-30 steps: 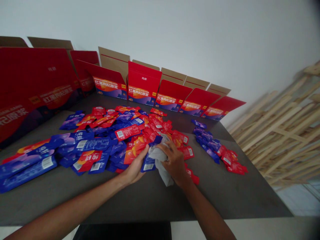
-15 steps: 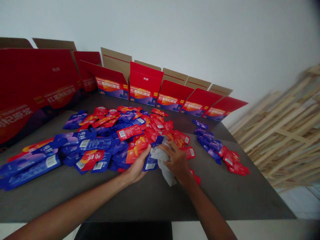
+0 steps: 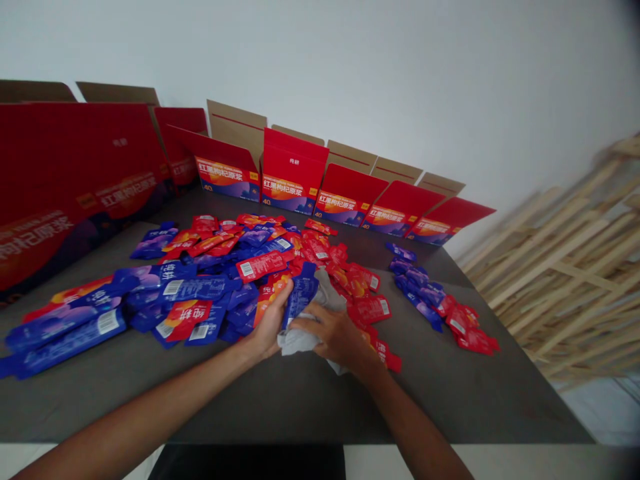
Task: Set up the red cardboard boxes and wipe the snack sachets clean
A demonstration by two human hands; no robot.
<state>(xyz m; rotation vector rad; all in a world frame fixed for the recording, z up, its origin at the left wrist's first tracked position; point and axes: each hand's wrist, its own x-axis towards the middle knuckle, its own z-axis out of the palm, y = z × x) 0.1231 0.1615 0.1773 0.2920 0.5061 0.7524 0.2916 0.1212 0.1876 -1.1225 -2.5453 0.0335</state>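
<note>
The blue pouch (image 3: 302,291) looks like slick, glossy plastic film against the soft, matt, wrinkled cloth (image 3: 298,342), the heaped pouches (image 3: 265,265) share that creased, shiny plastic skin, the worktop (image 3: 225,407) is smooth and dull, the boxes (image 3: 294,177) are printed cardboard with matt flaps (image 3: 237,130), and the slats (image 3: 560,267) are bare wood.

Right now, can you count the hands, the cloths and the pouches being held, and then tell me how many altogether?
Hands: 2, left hand and right hand
Grey cloth: 1
Blue pouch, held: 1
Total: 4
</note>
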